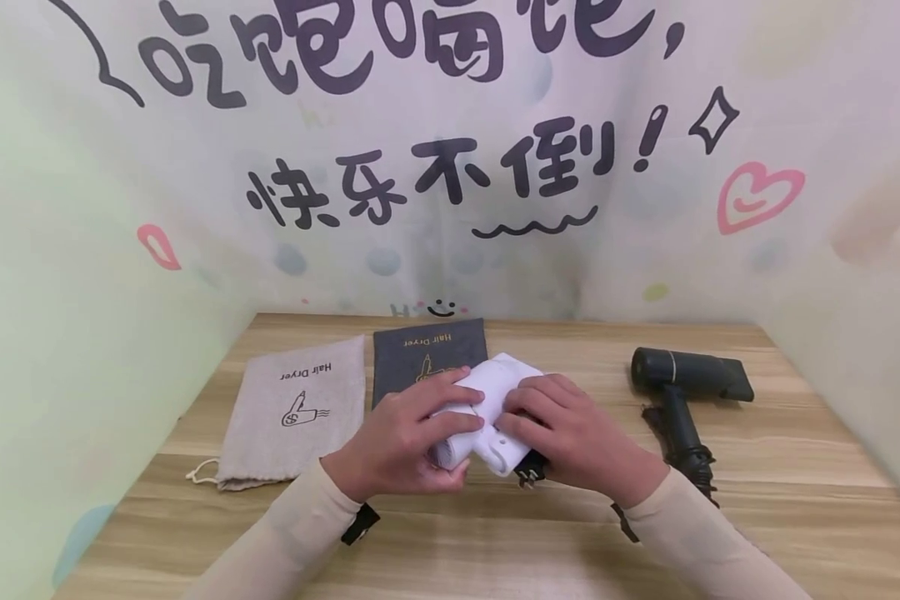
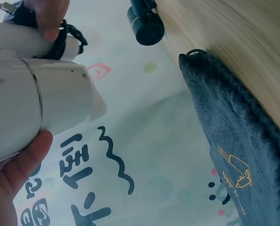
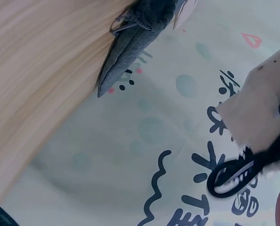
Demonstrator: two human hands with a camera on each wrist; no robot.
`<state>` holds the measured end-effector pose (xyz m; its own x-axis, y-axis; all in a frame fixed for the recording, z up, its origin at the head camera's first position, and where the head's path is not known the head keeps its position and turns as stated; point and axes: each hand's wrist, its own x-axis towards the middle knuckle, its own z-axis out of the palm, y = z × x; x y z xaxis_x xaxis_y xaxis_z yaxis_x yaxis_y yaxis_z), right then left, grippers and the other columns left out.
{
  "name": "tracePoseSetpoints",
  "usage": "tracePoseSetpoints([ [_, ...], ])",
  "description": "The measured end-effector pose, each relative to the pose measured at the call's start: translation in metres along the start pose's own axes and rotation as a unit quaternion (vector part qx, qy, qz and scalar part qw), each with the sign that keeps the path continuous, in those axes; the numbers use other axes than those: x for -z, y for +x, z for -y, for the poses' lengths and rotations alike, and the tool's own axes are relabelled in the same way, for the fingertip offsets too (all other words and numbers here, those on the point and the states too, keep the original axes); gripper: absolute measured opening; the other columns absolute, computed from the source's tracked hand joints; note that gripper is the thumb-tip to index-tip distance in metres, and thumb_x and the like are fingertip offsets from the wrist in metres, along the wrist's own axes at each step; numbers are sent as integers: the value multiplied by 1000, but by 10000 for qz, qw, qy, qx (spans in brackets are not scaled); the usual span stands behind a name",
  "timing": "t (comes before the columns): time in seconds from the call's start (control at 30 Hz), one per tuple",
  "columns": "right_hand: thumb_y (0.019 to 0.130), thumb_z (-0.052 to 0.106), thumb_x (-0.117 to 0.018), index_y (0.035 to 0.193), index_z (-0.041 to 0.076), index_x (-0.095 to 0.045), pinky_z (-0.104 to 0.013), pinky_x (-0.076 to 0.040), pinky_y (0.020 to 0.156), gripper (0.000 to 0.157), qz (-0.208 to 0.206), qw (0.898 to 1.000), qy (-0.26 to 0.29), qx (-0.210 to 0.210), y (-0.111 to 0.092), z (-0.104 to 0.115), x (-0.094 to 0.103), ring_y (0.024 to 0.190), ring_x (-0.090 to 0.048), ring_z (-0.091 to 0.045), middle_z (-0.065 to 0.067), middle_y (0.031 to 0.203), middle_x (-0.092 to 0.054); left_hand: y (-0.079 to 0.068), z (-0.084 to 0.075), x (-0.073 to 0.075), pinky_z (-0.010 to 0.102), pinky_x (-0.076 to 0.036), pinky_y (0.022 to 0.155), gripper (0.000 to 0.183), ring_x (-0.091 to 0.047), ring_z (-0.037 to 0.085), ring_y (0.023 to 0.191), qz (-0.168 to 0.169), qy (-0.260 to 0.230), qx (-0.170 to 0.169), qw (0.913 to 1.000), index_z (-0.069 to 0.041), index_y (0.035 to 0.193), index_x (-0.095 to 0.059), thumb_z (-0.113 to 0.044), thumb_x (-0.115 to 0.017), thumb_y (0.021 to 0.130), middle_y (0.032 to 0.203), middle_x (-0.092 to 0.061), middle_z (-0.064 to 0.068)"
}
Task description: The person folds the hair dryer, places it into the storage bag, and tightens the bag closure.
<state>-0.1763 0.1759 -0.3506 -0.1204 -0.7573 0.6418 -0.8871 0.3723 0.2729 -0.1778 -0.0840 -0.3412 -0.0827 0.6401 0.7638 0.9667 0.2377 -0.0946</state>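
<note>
Both hands hold a white hair dryer (image 1: 504,372) above the middle of the table. My left hand (image 1: 412,429) grips its round barrel, with the thumb along the underside in the left wrist view. On the right, my right hand (image 1: 581,437) holds the folded handle, where a black cord (image 2: 60,44) is bundled. The cord's plug (image 1: 529,477) pokes out below the right fingers in the head view. A loop of the cord (image 3: 224,188) hangs beside the dryer in the right wrist view. Part of the handle is hidden behind the right fingers.
Behind the left hand, a dark grey drawstring bag (image 1: 397,362) printed "Hair Dryer" lies on the wooden table (image 1: 795,467). A beige bag (image 1: 270,442) of that kind lies to its left. At the right rests a black hair dryer (image 1: 690,377), cord wrapped round its handle.
</note>
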Motion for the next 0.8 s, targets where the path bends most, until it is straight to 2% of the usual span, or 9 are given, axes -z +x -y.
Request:
tracePoseSetpoints([
  [0.1, 64, 21, -89, 118, 10, -62, -46, -47, 91, 61, 194, 9996, 25, -207, -6, 0, 1, 107, -55, -30, -9, 115, -59, -4, -1, 2, 40, -51, 95, 41, -60, 36, 118, -57, 7, -15, 10000, -10, 100, -67, -21, -78, 63, 118, -63, 9],
  [0.2, 57, 26, -94, 124, 12, -62, -46, -46, 92, 75, 406, 9985, 44, -352, -13, 0, 4, 110, -54, -29, -9, 119, -58, -6, -1, 4, 40, -52, 94, 40, -60, 37, 118, -101, 7, -112, 9999, -10, 100, -67, -21, -78, 63, 118, -64, 10],
  [0.4, 67, 18, -83, 130, 13, -60, -46, -46, 94, 67, 909, 9954, 42, -310, -16, 2, 11, 110, -55, -29, -10, 125, -57, -10, -1, 5, 38, -54, 90, 39, -60, 37, 118, -32, 176, -366, 9992, -11, 98, -68, -23, -79, 62, 117, -65, 9],
  [0.6, 75, 12, -77, 129, 15, -59, -41, -50, 90, 56, 1333, 9895, 252, -494, -14, 6, 12, 104, -57, -25, -6, 123, -56, -15, 2, 4, 34, -55, 86, 41, -60, 35, 118, 270, 166, -344, 9989, -12, 100, -68, -25, -80, 63, 118, -64, 7],
  [0.8, 75, 14, -84, 123, 17, -61, -38, -52, 84, 54, 1582, 9848, 386, -610, -12, 11, 9, 101, -56, -21, -1, 119, -57, -20, 6, 1, 31, -56, 82, 40, -59, 32, 119, 559, 184, -400, 9975, -13, 101, -69, -27, -79, 65, 119, -64, 6],
])
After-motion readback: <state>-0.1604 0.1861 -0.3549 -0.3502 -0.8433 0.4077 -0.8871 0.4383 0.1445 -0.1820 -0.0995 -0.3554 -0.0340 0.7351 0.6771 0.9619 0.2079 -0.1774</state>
